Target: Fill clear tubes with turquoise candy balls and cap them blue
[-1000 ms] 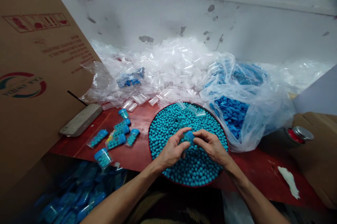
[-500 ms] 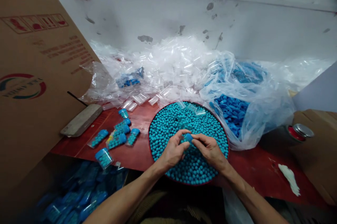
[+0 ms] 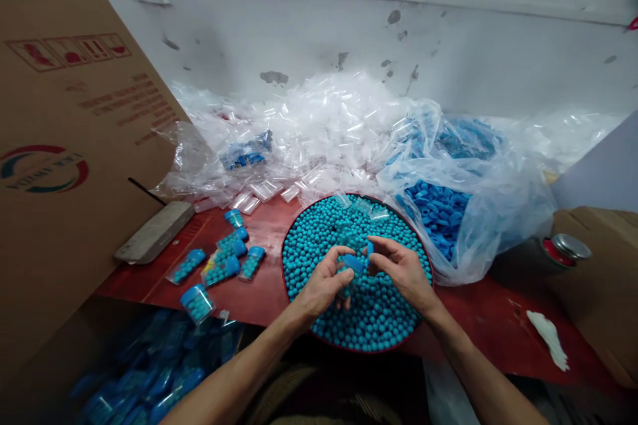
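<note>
Over a round red-rimmed tray of turquoise beads (image 3: 379, 318), my left hand (image 3: 321, 286) grips a small transparent container (image 3: 353, 264) with a blue top, its fingers wrapped round the sides. My right hand (image 3: 406, 275) pinches a blue plastic cap (image 3: 369, 252) between thumb and fingertips, just right of the container and slightly apart from it. Fingers cover much of the container, so its contents are hard to make out. Two or three transparent pieces (image 3: 379, 214) lie on the beads at the tray's far side.
Several bead-filled containers (image 3: 198, 302) lie left on the red table (image 3: 264, 298), near a grey block (image 3: 154, 232). More fill a space below left. Transparent containers (image 3: 339, 119) heap at the back; a bag of blue caps (image 3: 438, 212) stands right. Cardboard boxes (image 3: 60, 112) flank the table.
My right hand has moved slightly away from the container, and a separate blue cap now shows in its fingers. My left hand stays nearly in place with the container.
</note>
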`<state>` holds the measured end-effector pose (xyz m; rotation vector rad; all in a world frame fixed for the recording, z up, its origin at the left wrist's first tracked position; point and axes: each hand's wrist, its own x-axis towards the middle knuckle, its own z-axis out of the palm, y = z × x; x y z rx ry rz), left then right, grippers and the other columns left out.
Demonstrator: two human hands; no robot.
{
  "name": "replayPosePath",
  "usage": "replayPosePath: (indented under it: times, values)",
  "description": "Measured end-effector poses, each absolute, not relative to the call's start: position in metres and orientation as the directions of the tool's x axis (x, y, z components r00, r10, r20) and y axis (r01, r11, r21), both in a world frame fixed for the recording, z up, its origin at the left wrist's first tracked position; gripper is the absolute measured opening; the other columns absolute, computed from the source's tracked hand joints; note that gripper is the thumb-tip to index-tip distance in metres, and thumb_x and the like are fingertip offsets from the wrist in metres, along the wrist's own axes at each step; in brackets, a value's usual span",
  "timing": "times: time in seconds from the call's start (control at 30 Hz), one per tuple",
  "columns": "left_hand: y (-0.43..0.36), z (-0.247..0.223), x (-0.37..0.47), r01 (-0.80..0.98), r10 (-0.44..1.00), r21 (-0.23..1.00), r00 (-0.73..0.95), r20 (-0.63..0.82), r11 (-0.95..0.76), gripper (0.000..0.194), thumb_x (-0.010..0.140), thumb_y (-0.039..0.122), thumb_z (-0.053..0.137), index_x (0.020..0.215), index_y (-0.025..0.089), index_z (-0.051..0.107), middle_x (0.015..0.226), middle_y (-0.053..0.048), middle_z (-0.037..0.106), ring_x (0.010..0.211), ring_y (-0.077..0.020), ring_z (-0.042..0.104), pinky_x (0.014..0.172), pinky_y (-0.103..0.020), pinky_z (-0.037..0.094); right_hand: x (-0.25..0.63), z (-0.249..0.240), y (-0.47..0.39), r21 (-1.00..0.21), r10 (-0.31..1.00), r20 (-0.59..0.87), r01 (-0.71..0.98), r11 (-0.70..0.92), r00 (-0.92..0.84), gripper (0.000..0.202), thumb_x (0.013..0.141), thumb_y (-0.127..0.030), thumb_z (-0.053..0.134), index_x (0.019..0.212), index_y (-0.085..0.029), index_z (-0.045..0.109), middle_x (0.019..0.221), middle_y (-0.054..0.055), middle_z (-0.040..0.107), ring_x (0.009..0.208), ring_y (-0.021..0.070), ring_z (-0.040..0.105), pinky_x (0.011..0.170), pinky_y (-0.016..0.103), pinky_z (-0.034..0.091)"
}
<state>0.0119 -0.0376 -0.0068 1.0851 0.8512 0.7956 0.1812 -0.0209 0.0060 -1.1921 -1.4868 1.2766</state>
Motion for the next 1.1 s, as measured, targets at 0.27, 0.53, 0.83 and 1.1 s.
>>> replayPosePath:
  times: [0.27, 0.53, 0.83, 1.1]
  values:
    - [-0.042, 0.004, 0.019, -0.127, 0.952, 0.987, 0.302, -0.055, 0.098, 0.048, 0.075, 0.027, 0.052, 0.121, 0.019, 0.039, 0.098, -0.003, 0.054, 0.075, -0.0105, 0.05, 0.068, -0.022, 0.04, 0.159, 0.002, -0.049, -0.677, 0.872, 0.197, 0.581, 0.452, -0.449, 0.092, 0.062, -0.037, 0.067, 0.134, -0.016, 0.015, 0.124, 0.017, 0.038, 0.109, 0.0291, 0.044, 0.082, 0.041, 0.045]
    - [-0.043, 0.0, 0.024, -0.27, 0.933, 0.945, 0.349, -0.081, 0.183, 0.034, 0.074, 0.035, 0.053, 0.103, 0.017, 0.047, 0.077, 0.001, 0.052, 0.062, -0.0082, 0.046, 0.059, -0.019, 0.038, 0.148, -0.004, -0.049, -0.589, 0.841, 0.409, 0.601, 0.54, -0.354, 0.064, 0.063, -0.025, 0.058, 0.12, -0.015, 0.031, 0.099, 0.01, 0.049, 0.087, 0.0226, 0.053, 0.072, 0.034, 0.048]
    - [-0.05, -0.004, 0.022, 0.078, 0.98, 0.996, 0.192, -0.046, 0.032, 0.019, 0.078, 0.027, 0.045, 0.094, 0.018, 0.05, 0.07, 0.003, 0.049, 0.063, -0.0095, 0.045, 0.061, -0.02, 0.037, 0.136, -0.025, -0.055, -0.554, 0.825, 0.451, 0.618, 0.558, -0.342, 0.072, 0.061, -0.027, 0.059, 0.123, -0.016, 0.024, 0.096, 0.011, 0.049, 0.084, 0.0252, 0.054, 0.067, 0.037, 0.049]
    - [-0.03, -0.005, -0.066, 0.421, 1.0, 0.907, -0.017, 0.01, -0.002, 0.033, 0.08, 0.034, 0.04, 0.11, 0.021, 0.043, 0.083, 0.0, 0.054, 0.071, -0.014, 0.05, 0.067, -0.025, 0.041, 0.153, -0.009, -0.041, -0.524, 0.873, 0.218, 0.702, 0.482, -0.437, 0.056, 0.076, -0.037, 0.053, 0.127, -0.022, 0.034, 0.12, 0.012, 0.045, 0.102, 0.0254, 0.051, 0.077, 0.038, 0.047]
